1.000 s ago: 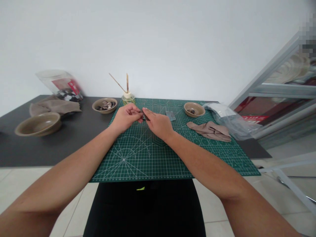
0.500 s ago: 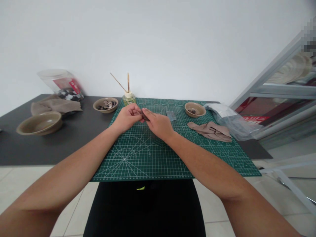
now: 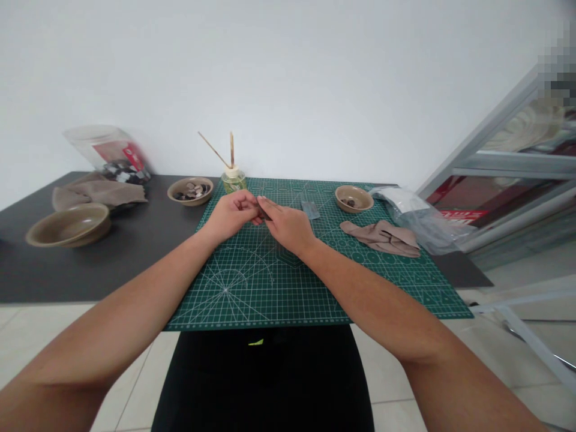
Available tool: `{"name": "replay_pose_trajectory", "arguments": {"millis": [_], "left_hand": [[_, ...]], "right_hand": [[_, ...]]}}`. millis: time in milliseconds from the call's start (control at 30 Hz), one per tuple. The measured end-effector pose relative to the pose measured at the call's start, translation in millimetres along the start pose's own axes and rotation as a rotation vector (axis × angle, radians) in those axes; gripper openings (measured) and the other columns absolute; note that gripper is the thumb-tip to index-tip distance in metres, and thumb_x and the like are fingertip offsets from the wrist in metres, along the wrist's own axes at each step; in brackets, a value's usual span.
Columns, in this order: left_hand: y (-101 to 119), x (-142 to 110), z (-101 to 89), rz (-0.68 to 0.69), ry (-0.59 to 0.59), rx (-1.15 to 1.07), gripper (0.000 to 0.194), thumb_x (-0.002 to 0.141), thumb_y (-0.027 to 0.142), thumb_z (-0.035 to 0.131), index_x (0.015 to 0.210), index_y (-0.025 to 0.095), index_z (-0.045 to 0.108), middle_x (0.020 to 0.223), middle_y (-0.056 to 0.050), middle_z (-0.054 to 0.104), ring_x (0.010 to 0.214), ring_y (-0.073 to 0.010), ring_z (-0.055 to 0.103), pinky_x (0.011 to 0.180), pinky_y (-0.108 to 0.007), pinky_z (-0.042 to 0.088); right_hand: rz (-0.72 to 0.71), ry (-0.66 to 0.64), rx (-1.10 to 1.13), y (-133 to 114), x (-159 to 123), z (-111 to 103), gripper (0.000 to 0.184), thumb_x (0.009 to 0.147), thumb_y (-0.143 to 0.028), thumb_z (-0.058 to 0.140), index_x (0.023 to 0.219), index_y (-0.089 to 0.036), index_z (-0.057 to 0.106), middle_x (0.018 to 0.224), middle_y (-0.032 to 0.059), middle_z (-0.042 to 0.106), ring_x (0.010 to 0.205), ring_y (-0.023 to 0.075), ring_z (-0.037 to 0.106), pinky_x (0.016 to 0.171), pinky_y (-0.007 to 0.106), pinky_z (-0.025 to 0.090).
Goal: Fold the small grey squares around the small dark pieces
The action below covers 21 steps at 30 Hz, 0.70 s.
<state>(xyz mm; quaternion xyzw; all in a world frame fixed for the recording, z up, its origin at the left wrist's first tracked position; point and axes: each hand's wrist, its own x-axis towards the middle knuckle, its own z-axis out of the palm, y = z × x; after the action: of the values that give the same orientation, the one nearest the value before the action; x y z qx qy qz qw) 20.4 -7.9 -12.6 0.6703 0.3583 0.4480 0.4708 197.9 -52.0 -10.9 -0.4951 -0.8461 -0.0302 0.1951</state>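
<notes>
Over the green cutting mat (image 3: pixel 252 300), my left hand (image 3: pixel 234 215) and my right hand (image 3: pixel 290 227) meet at the fingertips. Between them is a small, flat, dark brown piece (image 3: pixel 266 215), mostly covered by the fingers; its kind is not clear. My right fingers are pressed along it, while the left thumb and fingers pinch at its left end. Behind my right hand lies a small clear plastic piece (image 3: pixel 310 209) on the mat. A brown bowl (image 3: pixel 354 207) with a few dark pieces stands at the mat's right rear.
A crumpled brown cloth (image 3: pixel 382 237) and a clear plastic bag (image 3: pixel 423 219) lie to the right. At the back stands a reed diffuser bottle (image 3: pixel 233 179). Leftward are a bowl of pieces (image 3: pixel 191 201), a larger bowl (image 3: pixel 69 240), another cloth (image 3: pixel 96 192) and a clear jar (image 3: pixel 108 153).
The whole view has shifted slightly left. Both hands stay together around the small dark piece, with barely any change in the fingers.
</notes>
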Motion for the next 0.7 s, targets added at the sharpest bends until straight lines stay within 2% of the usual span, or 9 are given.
{"name": "replay_pose_trajectory", "arguments": {"millis": [300,533,700], "left_hand": [[-4.1,2.8,-1.0,0.001,0.031,-0.115,0.029,0.069,0.024,0.081,0.080,0.018,0.055,0.058,0.001,0.072,0.055,-0.0158,0.072,0.057,-0.027,0.060],[-1.2,1.5,0.5,-0.023,-0.009,-0.060,0.024,0.069,0.019,0.075,0.078,0.019,0.053,0.058,0.003,0.070,0.056,-0.0163,0.073,0.059,-0.027,0.061],[-0.1,1.1,-0.7,-0.017,-0.007,-0.043,0.025,0.072,0.024,0.076,0.077,0.020,0.052,0.060,0.001,0.071,0.058,-0.0177,0.073,0.059,-0.029,0.061]], "right_hand": [[0.043,0.004,-0.004,4.1,-0.5,0.0,0.053,0.104,-0.021,0.041,0.157,-0.019,0.044,0.157,0.0057,0.052,0.125,0.0219,0.067,0.096,0.035,0.059],[-0.006,0.013,-0.018,0.1,-0.7,1.5,0.055,0.102,-0.021,0.044,0.158,-0.018,0.043,0.159,0.0066,0.048,0.125,0.0225,0.067,0.095,0.035,0.059],[-0.010,0.017,-0.012,2.4,-0.8,1.0,0.055,0.101,-0.019,0.045,0.156,-0.018,0.045,0.158,0.0064,0.049,0.127,0.0229,0.066,0.099,0.036,0.058]]}}
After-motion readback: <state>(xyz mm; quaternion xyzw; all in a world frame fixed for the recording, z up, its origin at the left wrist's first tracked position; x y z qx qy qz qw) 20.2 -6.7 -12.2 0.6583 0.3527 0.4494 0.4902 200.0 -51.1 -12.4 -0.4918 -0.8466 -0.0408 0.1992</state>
